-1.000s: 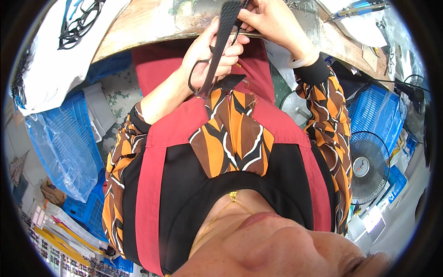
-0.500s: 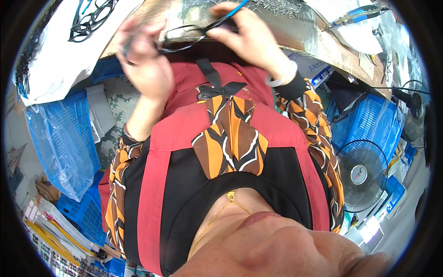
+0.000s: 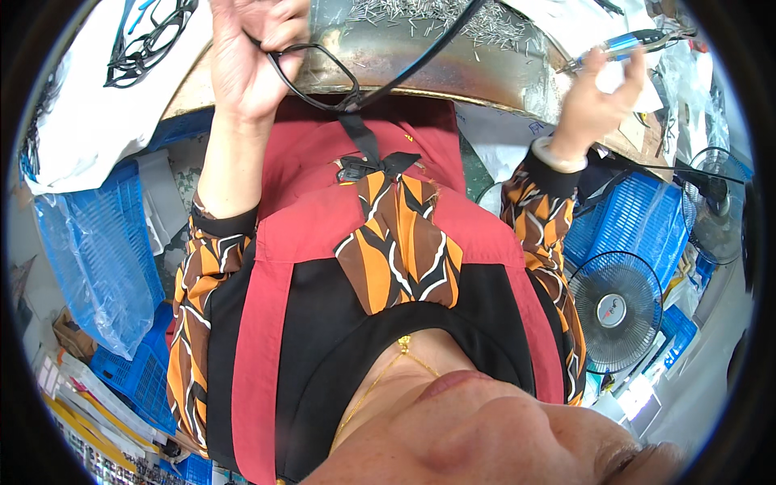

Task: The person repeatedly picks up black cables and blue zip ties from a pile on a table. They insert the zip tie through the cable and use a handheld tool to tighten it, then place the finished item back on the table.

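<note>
My left hand (image 3: 260, 69) has black glasses (image 3: 348, 105), one side arm sticking up rightward; blue-and-black tool (image 3: 621, 44) lies at my right hand (image 3: 594, 111).

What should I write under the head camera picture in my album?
The left hand holds a black glasses frame while the right hand, fingers spread, is beside a blue-and-black tool.

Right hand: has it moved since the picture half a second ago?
Yes, to the right, judged against the metal plate: the right hand was over it, and is now close by the blue-handled tool.
</note>
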{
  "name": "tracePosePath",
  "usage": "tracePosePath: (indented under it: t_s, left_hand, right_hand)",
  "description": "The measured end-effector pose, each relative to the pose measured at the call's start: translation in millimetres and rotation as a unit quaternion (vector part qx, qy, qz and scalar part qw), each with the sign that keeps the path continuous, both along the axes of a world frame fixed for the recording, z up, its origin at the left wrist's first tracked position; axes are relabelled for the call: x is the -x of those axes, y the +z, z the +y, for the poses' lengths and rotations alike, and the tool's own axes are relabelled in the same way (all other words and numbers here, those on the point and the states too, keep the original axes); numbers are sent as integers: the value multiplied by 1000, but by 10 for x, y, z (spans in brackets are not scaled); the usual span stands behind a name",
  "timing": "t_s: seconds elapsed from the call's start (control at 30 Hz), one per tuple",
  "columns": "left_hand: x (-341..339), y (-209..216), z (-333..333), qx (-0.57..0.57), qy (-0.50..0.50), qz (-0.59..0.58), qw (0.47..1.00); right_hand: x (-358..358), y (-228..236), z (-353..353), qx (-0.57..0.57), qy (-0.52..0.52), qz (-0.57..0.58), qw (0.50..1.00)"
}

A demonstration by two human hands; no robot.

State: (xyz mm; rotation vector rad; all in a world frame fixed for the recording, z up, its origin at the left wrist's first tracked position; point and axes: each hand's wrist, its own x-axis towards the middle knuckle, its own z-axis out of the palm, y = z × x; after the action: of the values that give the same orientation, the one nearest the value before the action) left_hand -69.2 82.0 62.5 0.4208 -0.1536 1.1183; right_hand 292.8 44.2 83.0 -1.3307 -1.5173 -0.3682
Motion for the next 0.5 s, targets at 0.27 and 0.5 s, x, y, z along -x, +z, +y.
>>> tracePosePath:
  t_s: [0.27,0.5]
  left_hand:
    - [-98,60,-352,95,-90,105,986]
    - [-184,-160,-572,101,31,385,917]
  right_hand:
    - [-893,-105,474,102,-70,165,978]
    - [-928,-336,647,165,107,361,912]
